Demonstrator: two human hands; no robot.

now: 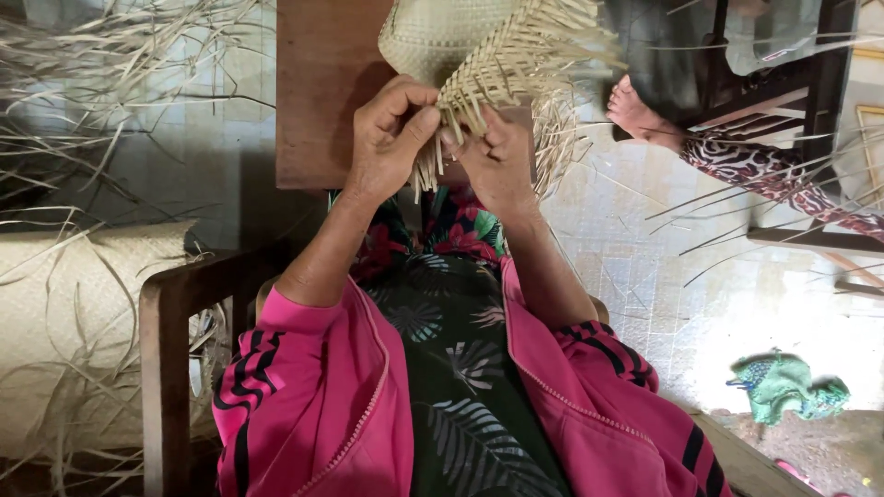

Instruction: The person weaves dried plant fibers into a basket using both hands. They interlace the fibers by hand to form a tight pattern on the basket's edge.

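Observation:
A half-woven straw hat (442, 32) rests on a brown wooden board (322, 92) in front of me, its loose pale strips (516, 64) fanning out to the right and downward. My left hand (387, 138) pinches several of those strips at the hat's lower edge between thumb and fingers. My right hand (497, 161) grips the neighbouring strips just beside it, the two hands almost touching. Pink sleeves with black stripes cover both forearms above a dark flowered dress.
A wooden chair arm (170, 304) stands at my left, with a woven mat (83, 276) and loose straw (101, 83) beyond it. Another person's bare foot (640, 115) and patterned leg are at the upper right by a wooden chair (792, 83). A green cloth (783, 387) lies on the tiled floor.

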